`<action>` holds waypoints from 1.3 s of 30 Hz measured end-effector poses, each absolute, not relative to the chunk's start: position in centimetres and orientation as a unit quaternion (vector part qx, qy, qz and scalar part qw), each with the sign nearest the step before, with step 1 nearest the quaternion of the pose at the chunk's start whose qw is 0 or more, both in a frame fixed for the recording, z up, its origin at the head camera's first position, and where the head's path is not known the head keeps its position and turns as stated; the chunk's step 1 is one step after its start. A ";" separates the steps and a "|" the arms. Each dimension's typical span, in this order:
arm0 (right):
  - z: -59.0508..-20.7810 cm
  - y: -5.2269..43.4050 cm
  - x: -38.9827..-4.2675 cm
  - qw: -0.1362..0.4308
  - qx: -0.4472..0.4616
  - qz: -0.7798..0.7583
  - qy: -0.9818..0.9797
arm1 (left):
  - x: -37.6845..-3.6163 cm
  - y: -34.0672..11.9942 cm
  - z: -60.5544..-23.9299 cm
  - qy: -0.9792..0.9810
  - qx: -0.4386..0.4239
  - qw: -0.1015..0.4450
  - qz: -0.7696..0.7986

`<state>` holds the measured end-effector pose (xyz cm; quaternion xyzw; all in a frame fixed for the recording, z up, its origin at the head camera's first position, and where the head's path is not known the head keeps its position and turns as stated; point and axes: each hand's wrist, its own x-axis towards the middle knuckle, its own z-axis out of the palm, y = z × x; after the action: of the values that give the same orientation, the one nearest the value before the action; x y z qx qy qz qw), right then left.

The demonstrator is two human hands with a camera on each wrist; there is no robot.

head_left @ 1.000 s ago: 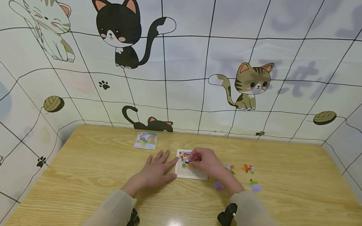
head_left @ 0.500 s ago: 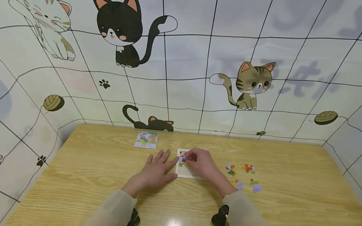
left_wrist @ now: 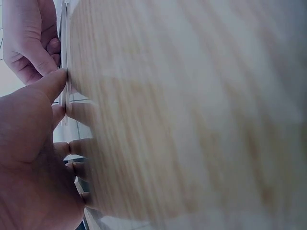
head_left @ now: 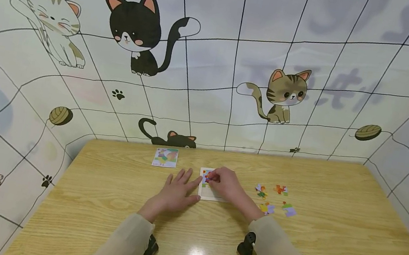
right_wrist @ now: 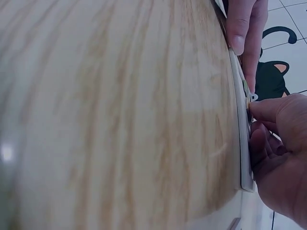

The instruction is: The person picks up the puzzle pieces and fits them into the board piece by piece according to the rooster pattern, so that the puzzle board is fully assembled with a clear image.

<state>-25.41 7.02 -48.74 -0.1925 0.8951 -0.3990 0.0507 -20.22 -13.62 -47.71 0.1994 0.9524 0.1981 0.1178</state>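
Flat left hand [head_left: 175, 192] at puzzle board [head_left: 207, 194] edge; right hand [head_left: 224, 184] pinching piece [head_left: 208, 176]

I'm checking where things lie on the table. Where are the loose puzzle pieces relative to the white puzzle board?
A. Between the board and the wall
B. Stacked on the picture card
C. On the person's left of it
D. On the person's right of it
D: the loose puzzle pieces lie scattered on the table to the right of the white puzzle board, beyond the right hand; the picture card lies left.
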 end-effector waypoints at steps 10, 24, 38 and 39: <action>-49.4 7.4 -25.3 0.005 -0.224 -0.383 0.896 | -20.2 -13.6 -47.7 0.952 0.201 0.119 0.200; -49.2 7.6 -25.0 0.027 -0.255 -0.376 0.891 | -20.3 -13.6 -47.7 0.952 0.201 0.125 0.193; -49.4 7.7 -25.1 0.015 -0.289 -0.351 0.891 | -20.3 -13.7 -47.8 0.952 0.202 0.125 0.195; -49.4 7.7 -25.1 0.015 -0.288 -0.350 0.891 | -20.3 -13.7 -47.8 0.952 0.202 0.125 0.193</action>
<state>-25.08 7.67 -49.42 -0.2885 0.8912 -0.3498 0.0148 -20.26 -13.68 -47.79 0.2025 0.9518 0.1934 0.1251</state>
